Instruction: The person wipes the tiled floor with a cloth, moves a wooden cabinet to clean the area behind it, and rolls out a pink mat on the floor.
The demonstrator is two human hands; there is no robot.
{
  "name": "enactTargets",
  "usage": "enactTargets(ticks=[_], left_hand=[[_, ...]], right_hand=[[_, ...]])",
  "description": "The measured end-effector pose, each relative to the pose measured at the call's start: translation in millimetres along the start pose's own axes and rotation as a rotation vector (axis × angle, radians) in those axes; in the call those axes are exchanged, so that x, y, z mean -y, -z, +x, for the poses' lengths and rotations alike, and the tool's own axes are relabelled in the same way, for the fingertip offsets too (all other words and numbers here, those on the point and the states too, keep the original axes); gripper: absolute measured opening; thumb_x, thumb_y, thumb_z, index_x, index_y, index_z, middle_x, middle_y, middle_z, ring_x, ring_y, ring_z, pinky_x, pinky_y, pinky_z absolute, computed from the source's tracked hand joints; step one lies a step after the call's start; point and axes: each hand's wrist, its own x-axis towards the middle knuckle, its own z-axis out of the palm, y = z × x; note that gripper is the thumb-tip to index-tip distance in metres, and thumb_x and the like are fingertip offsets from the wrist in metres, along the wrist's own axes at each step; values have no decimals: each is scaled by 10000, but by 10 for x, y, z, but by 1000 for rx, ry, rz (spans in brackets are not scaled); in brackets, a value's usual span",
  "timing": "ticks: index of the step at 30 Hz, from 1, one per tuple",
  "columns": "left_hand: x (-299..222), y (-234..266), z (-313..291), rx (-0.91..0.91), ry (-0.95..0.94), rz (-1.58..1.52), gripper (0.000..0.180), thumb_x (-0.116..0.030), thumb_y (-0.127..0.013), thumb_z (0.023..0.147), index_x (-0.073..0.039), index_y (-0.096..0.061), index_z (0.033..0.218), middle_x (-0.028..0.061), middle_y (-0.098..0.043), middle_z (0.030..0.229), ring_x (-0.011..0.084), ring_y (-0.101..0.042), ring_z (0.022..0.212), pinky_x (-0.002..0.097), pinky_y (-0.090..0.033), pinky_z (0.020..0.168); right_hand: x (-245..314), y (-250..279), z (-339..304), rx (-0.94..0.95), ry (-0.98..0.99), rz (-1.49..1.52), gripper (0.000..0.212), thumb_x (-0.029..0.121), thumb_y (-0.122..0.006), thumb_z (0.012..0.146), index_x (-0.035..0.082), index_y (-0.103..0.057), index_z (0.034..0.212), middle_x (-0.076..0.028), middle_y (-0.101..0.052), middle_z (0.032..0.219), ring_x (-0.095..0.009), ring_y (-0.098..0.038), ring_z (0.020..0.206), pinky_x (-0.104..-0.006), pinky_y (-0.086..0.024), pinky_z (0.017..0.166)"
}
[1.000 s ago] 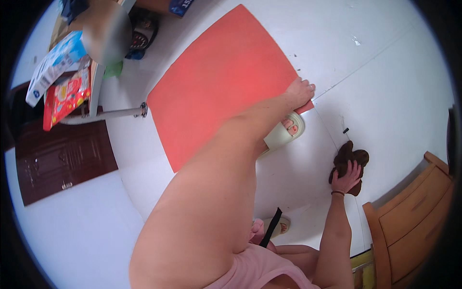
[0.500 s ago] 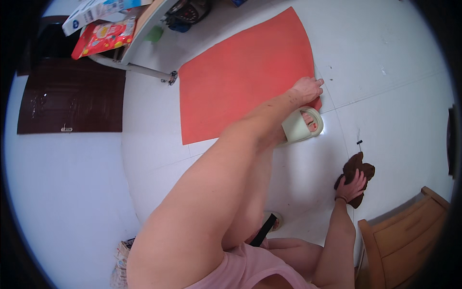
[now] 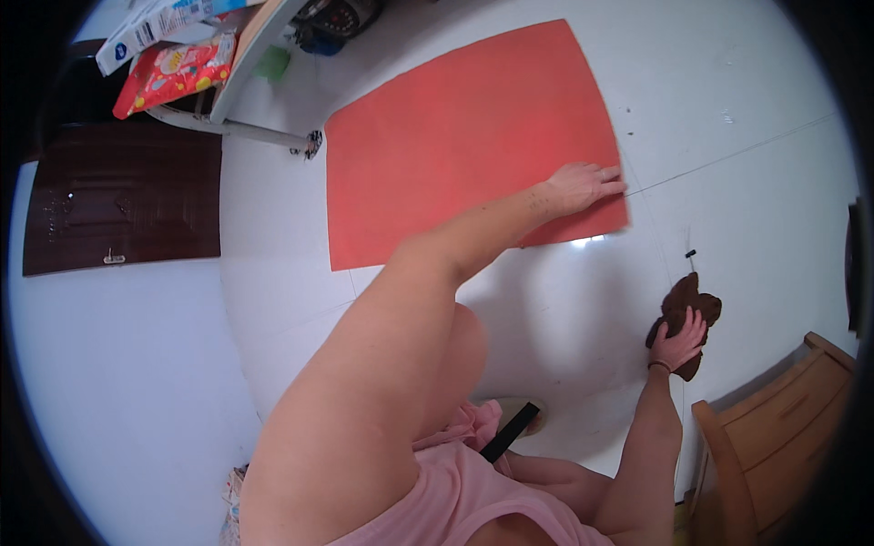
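A flat red-orange mat (image 3: 455,136) lies on the white tiled floor. My left hand (image 3: 584,186) reaches across it, its fingers stretched out and resting on the mat's right edge near the close corner. To the right, a bunched dark brown cloth (image 3: 682,300) is on the floor tiles. My right hand (image 3: 681,344) grips this cloth from above, fingers bent over it and partly spread; the palm is hidden. A small black piece (image 3: 690,254) with a thin stem sits just beyond the cloth.
A wooden chair or stool (image 3: 774,437) stands at the lower right. At the upper left are a table leg (image 3: 264,133), a red packet (image 3: 177,73) and a white-blue box (image 3: 168,29). A dark brown door (image 3: 127,196) is on the left. One sandal (image 3: 523,411) shows below me.
The mat's near right corner now lies flat, with my left hand resting on its edge. My sandalled foot has drawn back from beside the mat. My right hand stays on the cloth.
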Motion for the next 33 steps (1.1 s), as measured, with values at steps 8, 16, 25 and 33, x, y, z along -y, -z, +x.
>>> enactTargets(ticks=[8,16,25,33], left_hand=[[1880,-348,-2390,-299,771,-158,423,-198,-540,799,-90,-428,1192,147,-509,1089,230,-540,918,345,-441,776],[1991,-1227,-5490,-287,1772,-141,456,-443,-592,720,-108,-566,1028,110,-626,814,267,-595,798,356,-457,721],[1875,-1782,-4658,-565,1387,-574,314,-119,-643,695,-53,-556,989,99,-554,906,225,-532,879,316,-435,771],[1985,-1692,-4415,-618,1388,-510,123,-92,-617,701,-61,-585,815,85,-539,839,218,-525,825,316,-432,728]], right_hand=[[-18,-10,7,-28,3,-67,529,334,-507,751,224,-361,1248,15,-315,1317,-242,-246,1237,-537,-196,955],[-107,9,-12,19,-202,-329,534,403,-486,798,329,-275,1283,79,-253,1348,-186,-252,1237,-559,-219,904],[584,-23,263,-61,-329,-334,599,223,-617,703,299,-350,1234,-37,-417,1186,-291,-426,1053,-440,-405,797],[818,-512,-11,-226,-509,-387,499,418,-508,728,278,-403,1195,-28,-394,1213,-291,-346,1136,-511,-322,810]])
